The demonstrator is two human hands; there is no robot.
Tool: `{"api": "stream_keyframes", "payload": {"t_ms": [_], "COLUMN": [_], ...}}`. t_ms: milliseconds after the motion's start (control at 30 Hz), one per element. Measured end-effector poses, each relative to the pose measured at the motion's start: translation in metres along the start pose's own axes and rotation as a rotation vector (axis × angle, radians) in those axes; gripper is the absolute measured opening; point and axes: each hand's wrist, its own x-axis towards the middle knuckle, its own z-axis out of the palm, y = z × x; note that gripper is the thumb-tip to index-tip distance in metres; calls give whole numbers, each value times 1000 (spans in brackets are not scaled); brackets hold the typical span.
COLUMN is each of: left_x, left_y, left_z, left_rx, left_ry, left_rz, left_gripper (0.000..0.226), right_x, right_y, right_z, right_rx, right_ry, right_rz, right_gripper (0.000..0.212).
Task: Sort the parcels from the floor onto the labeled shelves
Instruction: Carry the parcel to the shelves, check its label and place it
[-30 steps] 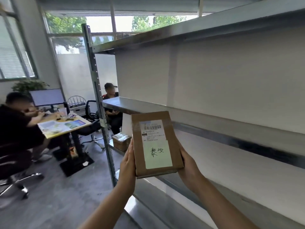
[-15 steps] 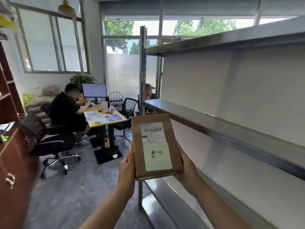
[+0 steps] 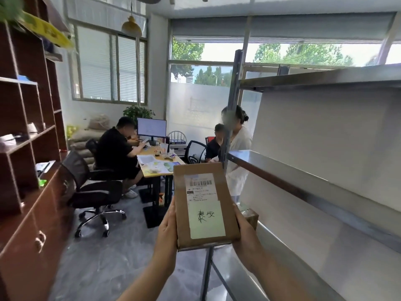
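I hold a flat brown cardboard parcel [image 3: 204, 205] upright in front of me, with a barcode label and a pale sticker bearing handwritten characters. My left hand [image 3: 168, 231] grips its left edge and my right hand [image 3: 244, 231] its right edge. The metal shelf rack [image 3: 303, 185] stands to my right, its middle and top shelves bare where visible. Another small brown parcel [image 3: 251, 216] lies on a lower shelf just behind my right hand.
A dark wooden cabinet [image 3: 28, 192] lines the left side. A black office chair [image 3: 91, 187] and a desk [image 3: 160, 168] with a monitor stand ahead, with people seated there and one person standing by the rack's post [image 3: 230, 127]. Grey floor lies between.
My view has swung left, away from the rack toward the room. The parcel stays in both hands at the same height. A standing person has come into view by the rack's end.
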Motion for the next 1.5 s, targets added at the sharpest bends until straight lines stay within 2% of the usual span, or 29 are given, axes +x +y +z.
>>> {"api": "stream_keyframes", "payload": {"t_ms": [100,333,767,900,1033,1267,1500], "left_x": [31,76,126,145,168,215,250], "left_y": [5,3,2,5,9,-2,-17], "left_z": [-28,-88,-134,-141,-150,-134,-109], "left_rx": [6,13,13,22,66,148,145], "left_ry": [-2,55,240,295,334,385,453], "left_rz": [29,-2,-9,37,90,91,68], "left_gripper": [42,41,43,49,69,42,30], "right_x": [34,90,167,201,239,296,339], "right_y": [12,61,93,97,103,109,112], "right_z": [29,74,113,126,136,121,98], "right_rx": [11,-17,-45,-3,34,83,77], "right_ry": [-26,-102,-255,-325,-412,-484,-493], "right_rz": [-21,12,54,81,102,138,147], "right_gripper": [34,42,41,40,39,40,38]}}
